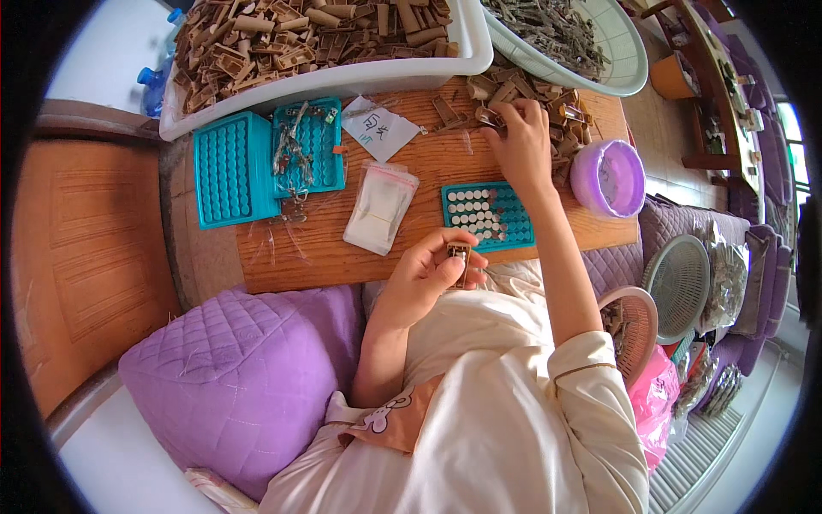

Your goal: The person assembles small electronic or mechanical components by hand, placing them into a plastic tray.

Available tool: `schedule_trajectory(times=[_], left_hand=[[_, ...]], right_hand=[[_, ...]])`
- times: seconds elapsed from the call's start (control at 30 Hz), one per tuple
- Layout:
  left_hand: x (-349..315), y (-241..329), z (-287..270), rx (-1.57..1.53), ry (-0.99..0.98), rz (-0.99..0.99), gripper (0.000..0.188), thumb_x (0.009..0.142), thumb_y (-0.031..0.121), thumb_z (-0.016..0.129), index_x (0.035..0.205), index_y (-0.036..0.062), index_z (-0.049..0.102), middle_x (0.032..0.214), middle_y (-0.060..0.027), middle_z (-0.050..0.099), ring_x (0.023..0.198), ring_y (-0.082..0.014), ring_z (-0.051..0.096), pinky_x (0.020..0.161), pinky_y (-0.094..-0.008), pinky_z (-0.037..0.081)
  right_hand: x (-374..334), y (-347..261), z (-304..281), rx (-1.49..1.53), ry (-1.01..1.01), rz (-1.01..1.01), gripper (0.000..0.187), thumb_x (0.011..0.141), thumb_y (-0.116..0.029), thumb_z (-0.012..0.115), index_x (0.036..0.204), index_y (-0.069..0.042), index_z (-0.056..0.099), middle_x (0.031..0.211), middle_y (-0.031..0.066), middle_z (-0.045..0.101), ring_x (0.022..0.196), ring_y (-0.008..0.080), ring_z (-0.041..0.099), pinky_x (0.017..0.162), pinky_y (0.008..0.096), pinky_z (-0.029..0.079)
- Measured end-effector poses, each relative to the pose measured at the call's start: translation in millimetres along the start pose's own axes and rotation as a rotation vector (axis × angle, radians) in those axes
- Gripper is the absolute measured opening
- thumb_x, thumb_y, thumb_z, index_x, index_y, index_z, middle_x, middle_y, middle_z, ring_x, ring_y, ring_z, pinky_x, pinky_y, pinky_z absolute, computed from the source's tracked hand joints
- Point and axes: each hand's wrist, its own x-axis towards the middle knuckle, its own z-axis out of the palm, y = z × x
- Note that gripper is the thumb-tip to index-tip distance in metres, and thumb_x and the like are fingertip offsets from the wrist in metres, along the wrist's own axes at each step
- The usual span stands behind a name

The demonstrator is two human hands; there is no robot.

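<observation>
1. Head view: a small brown casing [458, 254], open-faced with pale and metallic bits showing inside, sat in the left hand [432, 272] around the near edge of the tabletop [330, 267]; thumb and fingers were clamped on it.
2. The right hand [524, 141] reached to the loose pile [572, 128] of similar casings, its thumb and forefinger at a second casing [488, 117]; whether they had closed on it, I could not tell.
3. Between the hands stood a teal tray [519, 231], partly filled with white discs [465, 208]. The right forearm passed just beside it, so a low sweep back could, I judged, have knocked discs loose.
4. A slack left thumb might have let the inner bits drop toward the lap, since the casing was open.
5. Dragging one casing from the pile could have slid others against the purple tub [586, 180], near the right edge.
6. The white bin [257, 100] and pale green basket [622, 43] walled off the far side. Leftward, clear bags [377, 214] lay short of the left hand, with some bare wood between them and the tray.
</observation>
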Motion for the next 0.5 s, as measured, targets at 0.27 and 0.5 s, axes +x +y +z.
schedule_trajectory(times=[0.27, 0.5], left_hand=[[3, -2, -2, -0.093, 0.238, 0.163, 0.035, 0.084, 0.019, 0.047, 0.114, 0.0024, 0.039, 0.104, -0.0138, 0.053, 0.088, -0.0221, 0.057, 0.075, -0.0309, 0.049], [5, -2, -1, -0.166, 0.350, 0.349, 0.034, 0.085, 0.014, 0.045, 0.116, 0.0002, 0.040, 0.107, -0.0156, 0.052, 0.095, -0.0253, 0.054, 0.081, -0.0337, 0.046]], right_hand=[[-1, 10, -4, 0.203, 0.094, 0.174, 0.015, 0.070, -0.006, 0.059, 0.085, -0.005, 0.056, 0.086, 0.0114, 0.053, 0.080, 0.0281, 0.049, 0.073, 0.0342, 0.040], [-23, -1, -53, 0.987, 0.029, 0.458, 0.021, 0.076, 0.001, 0.049, 0.097, 0.000, 0.048, 0.082, 0.0025, 0.053, 0.074, 0.0090, 0.049, 0.070, 0.0209, 0.039]])
